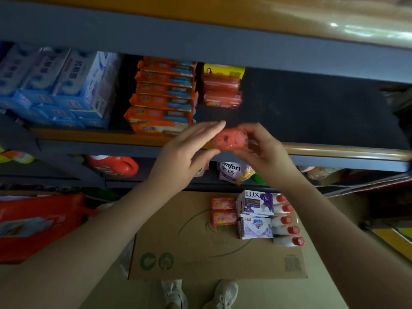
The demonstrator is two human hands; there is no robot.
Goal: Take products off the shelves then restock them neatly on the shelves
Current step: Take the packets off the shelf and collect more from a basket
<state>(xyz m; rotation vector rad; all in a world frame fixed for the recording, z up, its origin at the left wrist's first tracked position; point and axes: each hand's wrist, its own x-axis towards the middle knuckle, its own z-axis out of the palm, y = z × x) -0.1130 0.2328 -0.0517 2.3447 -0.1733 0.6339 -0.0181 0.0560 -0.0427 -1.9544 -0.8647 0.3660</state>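
A small round red product in clear wrap is held up at the front edge of the middle shelf. My right hand pinches it from the right with curled fingers. My left hand is at its left side, fingers straight above it and thumb below. On the shelf behind stand a stack of orange soap packs and a shorter stack of red soap bars with a yellow pack on top. The shelf to the right of these stacks is dark and bare.
Blue tissue packs fill the shelf's left. A cardboard box on the floor carries orange soap bars, LUX and white soap boxes and red-capped bottles. Lower shelf holds a red detergent jug and Comfort pouch.
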